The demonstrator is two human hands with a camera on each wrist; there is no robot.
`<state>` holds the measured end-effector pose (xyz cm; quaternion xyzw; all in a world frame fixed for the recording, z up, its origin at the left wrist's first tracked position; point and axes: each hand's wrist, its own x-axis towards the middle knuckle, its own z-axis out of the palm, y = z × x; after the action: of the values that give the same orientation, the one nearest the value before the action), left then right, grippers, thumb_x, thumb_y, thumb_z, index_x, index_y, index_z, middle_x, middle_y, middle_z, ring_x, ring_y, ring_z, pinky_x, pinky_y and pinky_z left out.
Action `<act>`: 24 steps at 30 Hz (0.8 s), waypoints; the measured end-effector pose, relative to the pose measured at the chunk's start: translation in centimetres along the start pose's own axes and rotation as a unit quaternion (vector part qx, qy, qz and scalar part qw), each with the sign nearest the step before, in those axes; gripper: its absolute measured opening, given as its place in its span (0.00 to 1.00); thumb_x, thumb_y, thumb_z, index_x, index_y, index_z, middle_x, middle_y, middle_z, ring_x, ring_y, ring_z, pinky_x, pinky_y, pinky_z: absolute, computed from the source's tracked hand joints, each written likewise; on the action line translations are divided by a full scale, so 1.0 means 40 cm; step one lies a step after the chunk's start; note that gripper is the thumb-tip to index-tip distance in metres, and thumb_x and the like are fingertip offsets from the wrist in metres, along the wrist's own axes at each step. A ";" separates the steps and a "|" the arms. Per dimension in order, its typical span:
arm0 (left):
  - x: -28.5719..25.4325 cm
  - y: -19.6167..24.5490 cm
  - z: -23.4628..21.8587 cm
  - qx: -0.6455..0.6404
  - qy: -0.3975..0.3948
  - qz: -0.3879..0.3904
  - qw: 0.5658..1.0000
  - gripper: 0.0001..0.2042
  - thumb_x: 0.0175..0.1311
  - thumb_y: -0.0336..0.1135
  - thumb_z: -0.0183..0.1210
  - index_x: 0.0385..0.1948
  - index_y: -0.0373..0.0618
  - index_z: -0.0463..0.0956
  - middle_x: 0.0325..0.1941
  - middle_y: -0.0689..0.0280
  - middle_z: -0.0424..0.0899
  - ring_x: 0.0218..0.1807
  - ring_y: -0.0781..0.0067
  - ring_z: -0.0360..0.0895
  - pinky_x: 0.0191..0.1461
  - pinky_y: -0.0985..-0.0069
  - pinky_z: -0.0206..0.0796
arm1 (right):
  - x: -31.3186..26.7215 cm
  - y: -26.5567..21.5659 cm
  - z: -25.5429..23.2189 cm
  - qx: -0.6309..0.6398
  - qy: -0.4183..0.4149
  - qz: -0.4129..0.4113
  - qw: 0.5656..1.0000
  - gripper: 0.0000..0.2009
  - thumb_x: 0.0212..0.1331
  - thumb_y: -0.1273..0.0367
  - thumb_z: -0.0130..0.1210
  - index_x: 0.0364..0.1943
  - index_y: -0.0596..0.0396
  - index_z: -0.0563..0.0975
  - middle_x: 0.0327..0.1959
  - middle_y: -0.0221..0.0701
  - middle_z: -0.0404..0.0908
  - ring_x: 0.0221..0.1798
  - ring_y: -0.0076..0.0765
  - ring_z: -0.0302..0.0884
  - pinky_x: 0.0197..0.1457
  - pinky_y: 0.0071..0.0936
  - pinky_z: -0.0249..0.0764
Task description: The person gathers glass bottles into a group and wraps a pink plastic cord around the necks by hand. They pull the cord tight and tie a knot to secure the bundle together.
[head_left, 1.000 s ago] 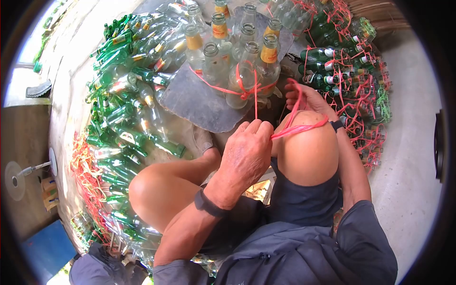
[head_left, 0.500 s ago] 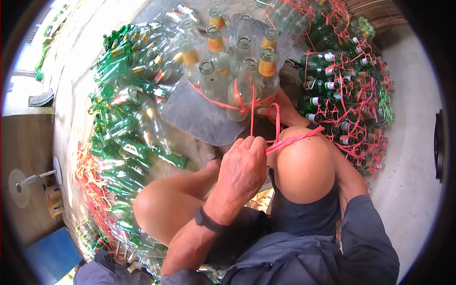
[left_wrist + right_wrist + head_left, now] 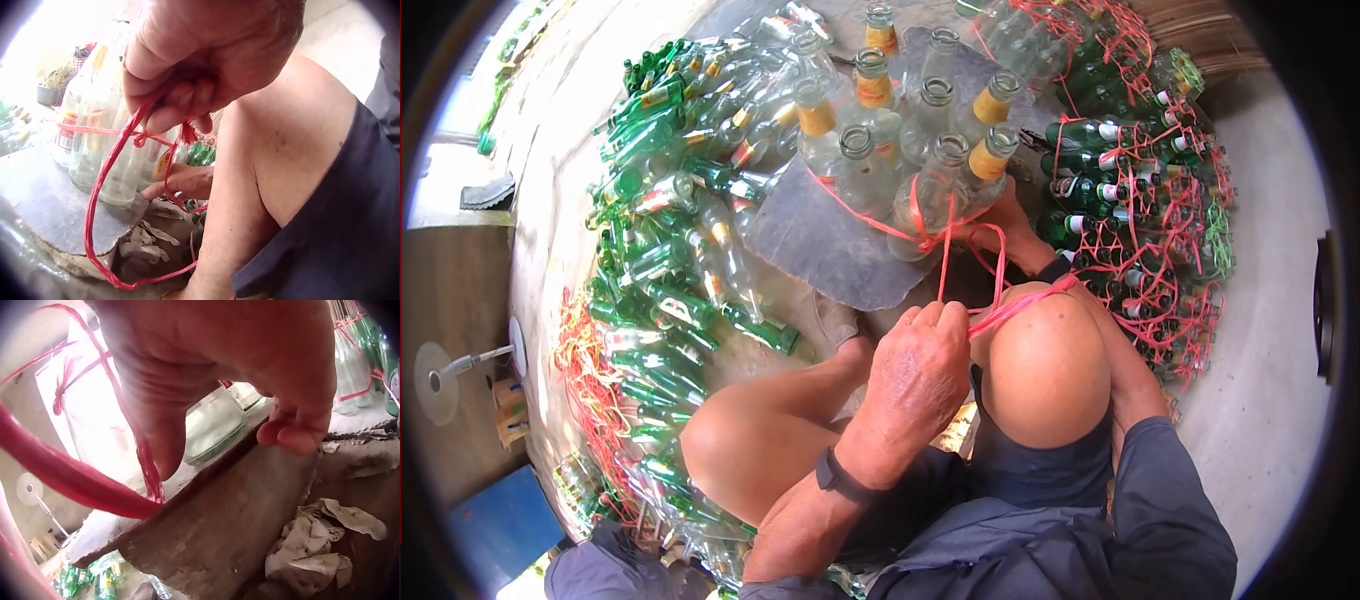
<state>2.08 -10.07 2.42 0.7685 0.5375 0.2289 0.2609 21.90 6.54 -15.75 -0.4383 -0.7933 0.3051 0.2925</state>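
Several clear glass bottles (image 3: 866, 185), some with yellow neck labels, stand together on a grey slab (image 3: 820, 250). Pink-red plastic twine (image 3: 870, 222) runs round the group, with a knot on the near side. My left hand (image 3: 920, 365) grips the twine in a fist in front of the bottles, one strand stretched straight up to the knot. A loose loop of twine (image 3: 94, 206) hangs below that fist in the left wrist view. Low at the group's right side is my right hand (image 3: 1015, 235), thumb and fingers spread apart beside a bottle base (image 3: 219, 425). Twine passes along its thumb.
Green and clear bottles (image 3: 670, 260) lie heaped on the left. Tied bundles of green bottles (image 3: 1100, 190) lie on the right. A tangle of red and orange twine (image 3: 585, 360) is on the floor at left. My raised knee (image 3: 1048, 370) stands between the arms.
My right hand has moved from the raised twine near the knee, forward and inward to the bottles' right side. The left hand keeps its grip, moving only slightly.
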 end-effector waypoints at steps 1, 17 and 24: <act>0.001 0.002 -0.002 0.003 -0.004 -0.002 1.000 0.05 0.56 0.22 0.56 0.30 0.40 0.70 0.29 0.56 0.76 0.37 0.52 0.78 0.44 0.63 0.73 | -0.001 0.006 0.003 -0.024 -0.001 -0.007 1.000 0.39 0.42 0.62 0.83 0.62 0.55 0.76 0.58 0.32 0.82 0.60 0.34 0.79 0.66 0.38 0.75; -0.008 -0.008 0.003 0.027 -0.018 -0.016 0.999 0.05 0.55 0.22 0.57 0.30 0.40 0.70 0.29 0.55 0.78 0.37 0.51 0.80 0.44 0.60 0.75 | -0.037 0.071 0.011 -0.003 -0.021 0.135 0.991 0.42 0.43 0.57 0.79 0.64 0.55 0.71 0.62 0.39 0.75 0.61 0.46 0.72 0.66 0.42 0.72; -0.012 -0.017 0.000 -0.009 0.008 -0.019 1.000 0.05 0.60 0.20 0.56 0.29 0.38 0.68 0.28 0.50 0.77 0.36 0.42 0.78 0.42 0.52 0.72 | -0.057 -0.083 -0.103 -0.124 -0.031 0.151 0.980 0.37 0.45 0.56 0.74 0.61 0.55 0.73 0.61 0.47 0.74 0.59 0.58 0.72 0.64 0.47 0.73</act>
<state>1.45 -10.35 1.94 0.7540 0.5517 0.2352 0.2680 24.23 4.06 -11.10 -0.5762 -0.7585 0.2579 0.1620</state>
